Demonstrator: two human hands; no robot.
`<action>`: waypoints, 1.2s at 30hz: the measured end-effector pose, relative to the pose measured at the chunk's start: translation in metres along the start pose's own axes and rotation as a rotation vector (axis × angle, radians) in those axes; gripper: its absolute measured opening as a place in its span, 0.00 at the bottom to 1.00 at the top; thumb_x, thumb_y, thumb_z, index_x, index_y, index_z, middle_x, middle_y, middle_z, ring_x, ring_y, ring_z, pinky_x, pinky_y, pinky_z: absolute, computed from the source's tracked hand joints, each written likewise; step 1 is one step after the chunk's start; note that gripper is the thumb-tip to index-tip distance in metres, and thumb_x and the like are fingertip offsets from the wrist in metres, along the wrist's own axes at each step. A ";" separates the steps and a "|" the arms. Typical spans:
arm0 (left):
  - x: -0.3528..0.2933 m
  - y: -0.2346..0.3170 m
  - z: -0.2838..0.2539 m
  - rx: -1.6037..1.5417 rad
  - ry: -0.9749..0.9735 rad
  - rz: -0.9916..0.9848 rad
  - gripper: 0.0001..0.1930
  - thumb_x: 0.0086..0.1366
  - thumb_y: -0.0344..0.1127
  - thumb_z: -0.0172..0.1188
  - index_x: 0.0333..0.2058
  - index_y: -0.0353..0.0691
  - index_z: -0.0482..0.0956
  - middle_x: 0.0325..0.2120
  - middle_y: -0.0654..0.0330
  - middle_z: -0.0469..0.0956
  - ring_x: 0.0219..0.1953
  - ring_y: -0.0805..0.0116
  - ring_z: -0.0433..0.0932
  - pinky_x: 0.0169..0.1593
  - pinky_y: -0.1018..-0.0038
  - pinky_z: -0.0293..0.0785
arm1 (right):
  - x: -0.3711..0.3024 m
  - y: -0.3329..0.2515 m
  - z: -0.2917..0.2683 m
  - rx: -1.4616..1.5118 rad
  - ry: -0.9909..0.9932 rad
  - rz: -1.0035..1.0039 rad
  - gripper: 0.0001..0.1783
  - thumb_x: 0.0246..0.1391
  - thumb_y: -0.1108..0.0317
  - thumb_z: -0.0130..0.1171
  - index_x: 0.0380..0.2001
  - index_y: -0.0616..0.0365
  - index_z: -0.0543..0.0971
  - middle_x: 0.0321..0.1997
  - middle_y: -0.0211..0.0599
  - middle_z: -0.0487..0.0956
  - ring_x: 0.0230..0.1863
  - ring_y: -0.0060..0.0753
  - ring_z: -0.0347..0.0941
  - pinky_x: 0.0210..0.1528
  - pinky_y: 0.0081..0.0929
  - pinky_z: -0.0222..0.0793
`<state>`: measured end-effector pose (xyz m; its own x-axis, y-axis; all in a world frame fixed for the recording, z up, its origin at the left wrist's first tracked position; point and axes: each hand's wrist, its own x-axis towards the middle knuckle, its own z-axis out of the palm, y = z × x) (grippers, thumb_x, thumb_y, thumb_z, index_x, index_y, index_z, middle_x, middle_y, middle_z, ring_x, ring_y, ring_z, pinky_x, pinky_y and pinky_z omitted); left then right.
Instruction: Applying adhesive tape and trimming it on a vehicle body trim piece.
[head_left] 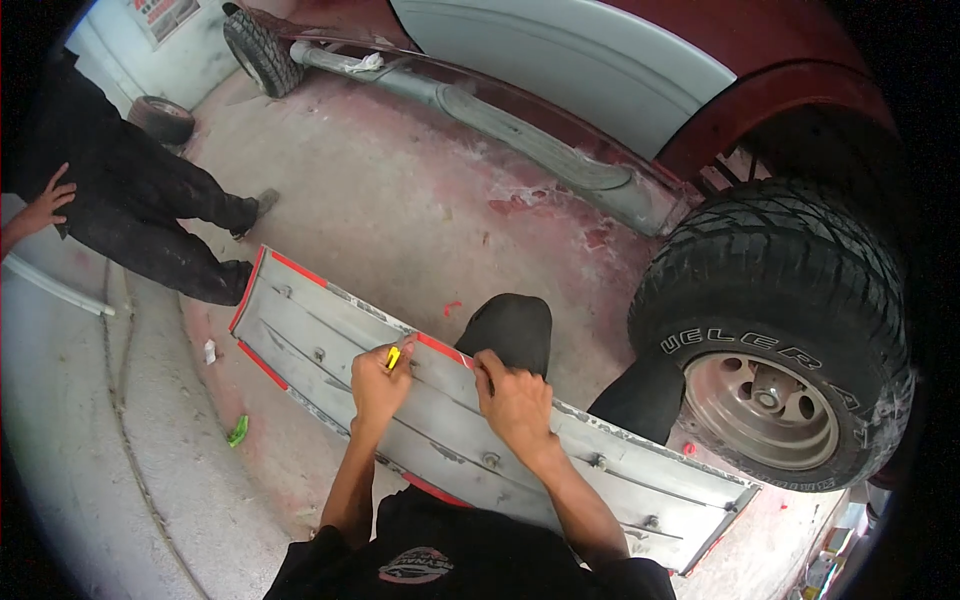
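A long, pale grey panel [330,350] lies slantwise across my lap, with studs and dark lines along its face. Strips of red tape run along parts of its edges. At the panel's far edge my left hand [380,385] is closed round a small yellow tool [393,356]; its tip is too small to make out. A short red tape strip [440,347] stretches along that edge between my two hands. My right hand [515,405] pinches the strip's right end against the panel, hiding part of it.
A large off-road tyre [700,270] on a red vehicle stands close on the right. Its side step [520,135] runs across the far side. Another person [110,170] in dark clothes stands at the left. A loose wheel [162,119], a green scrap [238,431] and a cord [130,450] lie on the floor.
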<state>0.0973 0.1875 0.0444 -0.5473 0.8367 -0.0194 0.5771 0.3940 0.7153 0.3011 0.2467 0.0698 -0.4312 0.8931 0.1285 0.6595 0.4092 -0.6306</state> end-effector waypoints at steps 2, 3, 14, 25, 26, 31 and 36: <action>0.003 0.006 -0.004 0.063 -0.011 0.040 0.10 0.59 0.31 0.65 0.40 0.38 0.86 0.20 0.50 0.75 0.18 0.52 0.71 0.23 0.62 0.63 | -0.002 0.000 -0.001 0.000 0.010 -0.006 0.06 0.59 0.62 0.58 0.38 0.47 0.78 0.21 0.45 0.80 0.22 0.55 0.78 0.24 0.50 0.73; 0.003 0.012 -0.005 0.062 -0.014 0.045 0.10 0.59 0.31 0.65 0.40 0.38 0.86 0.20 0.50 0.75 0.18 0.52 0.71 0.23 0.62 0.63 | -0.002 -0.002 -0.002 -0.005 0.004 -0.003 0.06 0.59 0.62 0.58 0.38 0.47 0.78 0.21 0.44 0.81 0.22 0.55 0.79 0.24 0.50 0.73; -0.026 0.047 0.012 0.229 -0.145 0.389 0.19 0.55 0.28 0.62 0.47 0.48 0.84 0.25 0.51 0.78 0.25 0.46 0.77 0.28 0.59 0.71 | -0.010 0.016 -0.014 0.240 0.018 0.043 0.06 0.59 0.64 0.61 0.37 0.50 0.81 0.25 0.43 0.83 0.25 0.49 0.81 0.28 0.40 0.75; -0.021 0.040 0.005 0.240 -0.198 0.353 0.16 0.59 0.30 0.63 0.47 0.47 0.84 0.26 0.49 0.79 0.25 0.47 0.78 0.27 0.60 0.70 | -0.037 0.022 -0.054 0.332 0.030 -0.058 0.07 0.55 0.71 0.62 0.37 0.55 0.85 0.26 0.41 0.82 0.22 0.42 0.76 0.33 0.33 0.70; -0.022 0.040 0.005 0.227 -0.192 0.350 0.16 0.59 0.30 0.63 0.47 0.48 0.84 0.26 0.49 0.79 0.25 0.47 0.78 0.28 0.60 0.71 | -0.038 0.022 -0.054 0.330 0.031 -0.061 0.07 0.55 0.71 0.62 0.37 0.55 0.85 0.26 0.41 0.82 0.22 0.42 0.76 0.33 0.33 0.70; -0.025 0.037 0.008 0.203 -0.170 0.379 0.18 0.57 0.29 0.63 0.48 0.49 0.84 0.28 0.49 0.81 0.27 0.47 0.79 0.29 0.60 0.72 | -0.038 0.029 -0.049 0.001 0.074 0.041 0.10 0.50 0.66 0.65 0.37 0.46 0.85 0.24 0.38 0.81 0.22 0.45 0.76 0.29 0.39 0.72; -0.028 0.042 0.009 0.225 -0.169 0.385 0.21 0.55 0.27 0.62 0.50 0.49 0.83 0.26 0.50 0.80 0.27 0.47 0.78 0.29 0.59 0.72 | -0.045 0.035 -0.047 -0.062 0.014 0.040 0.11 0.51 0.65 0.63 0.39 0.43 0.85 0.24 0.39 0.80 0.22 0.48 0.77 0.26 0.40 0.73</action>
<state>0.1421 0.1842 0.0682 -0.1722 0.9809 0.0909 0.8458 0.0999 0.5240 0.3727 0.2300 0.0780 -0.3957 0.9111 0.1151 0.7130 0.3838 -0.5868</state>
